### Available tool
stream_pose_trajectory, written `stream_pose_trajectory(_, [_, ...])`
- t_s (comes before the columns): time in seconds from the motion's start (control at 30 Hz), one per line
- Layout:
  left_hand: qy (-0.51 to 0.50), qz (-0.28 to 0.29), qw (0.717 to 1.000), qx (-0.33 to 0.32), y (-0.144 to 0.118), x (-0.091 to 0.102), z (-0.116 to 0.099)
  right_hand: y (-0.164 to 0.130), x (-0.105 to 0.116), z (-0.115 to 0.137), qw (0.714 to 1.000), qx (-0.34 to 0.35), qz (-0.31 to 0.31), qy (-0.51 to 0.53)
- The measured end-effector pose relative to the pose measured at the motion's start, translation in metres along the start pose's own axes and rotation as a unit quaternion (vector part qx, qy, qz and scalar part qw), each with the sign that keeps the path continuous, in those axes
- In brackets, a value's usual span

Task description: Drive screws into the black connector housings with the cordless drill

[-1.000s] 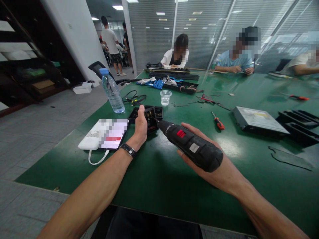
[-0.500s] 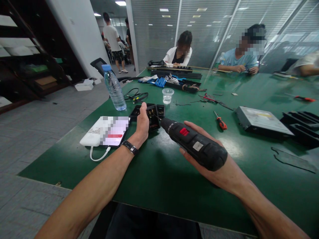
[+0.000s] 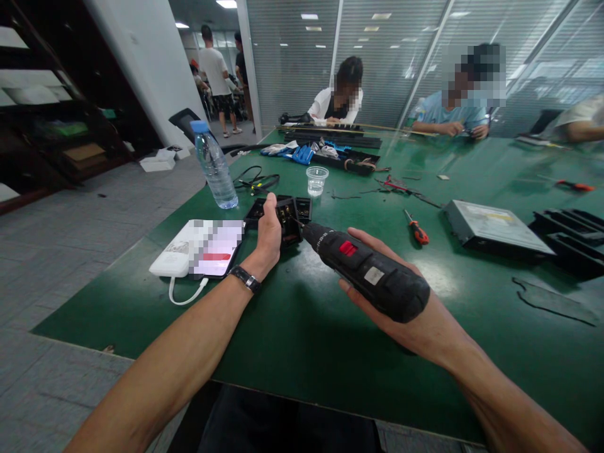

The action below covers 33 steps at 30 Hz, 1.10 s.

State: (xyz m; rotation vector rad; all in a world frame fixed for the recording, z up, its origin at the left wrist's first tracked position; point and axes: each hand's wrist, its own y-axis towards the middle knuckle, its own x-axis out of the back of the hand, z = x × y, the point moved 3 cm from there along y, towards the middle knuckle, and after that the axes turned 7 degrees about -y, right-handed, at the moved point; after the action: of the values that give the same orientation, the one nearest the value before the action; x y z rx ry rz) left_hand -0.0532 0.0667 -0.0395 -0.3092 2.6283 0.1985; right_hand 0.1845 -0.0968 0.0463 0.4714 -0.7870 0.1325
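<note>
A black cordless drill (image 3: 365, 267) is wrapped by my right hand (image 3: 401, 314), its chuck pointing left and away from me. The thin bit ends at the open face of a small black box-like part (image 3: 290, 228) with brass-coloured bits inside. My left hand (image 3: 268, 236) grips that part from its left side, thumb up along the edge; its other fingers are hidden behind. Whether the bit touches a screw is too small to tell. Another black piece (image 3: 255, 214) lies on the table behind my left hand.
Left of my forearm lie a white power bank (image 3: 177, 251) and a phone (image 3: 219, 248). A water bottle (image 3: 214, 167) and plastic cup (image 3: 316, 182) stand beyond. To the right are a screwdriver (image 3: 418, 229) and a metal-topped box (image 3: 495, 229). Two people sit across the green table (image 3: 302, 352).
Almost nothing differs. The drill stays against the black part, and both hands hold the same places; the view has shifted very slightly.
</note>
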Motion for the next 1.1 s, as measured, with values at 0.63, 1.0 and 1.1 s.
stream_pose_trajectory(0.63, [-0.004, -0.016, 1.0, 0.026, -0.0023, -0.0025, -0.0026, -0.0006, -0.001, -0.004, 1.0, -0.001, -0.012, -0.001])
stream_pose_trajectory(1.0, [-0.002, -0.017, 1.0, 0.019, 0.0009, -0.0015, -0.0003, -0.002, -0.0025, -0.0071, 1.0, 0.003, -0.003, 0.027])
stream_pose_trajectory(1.1, [-0.001, -0.013, 1.0, 0.016, -0.0004, -0.0023, -0.0012, -0.0027, -0.0022, -0.007, 1.0, 0.002, -0.003, 0.025])
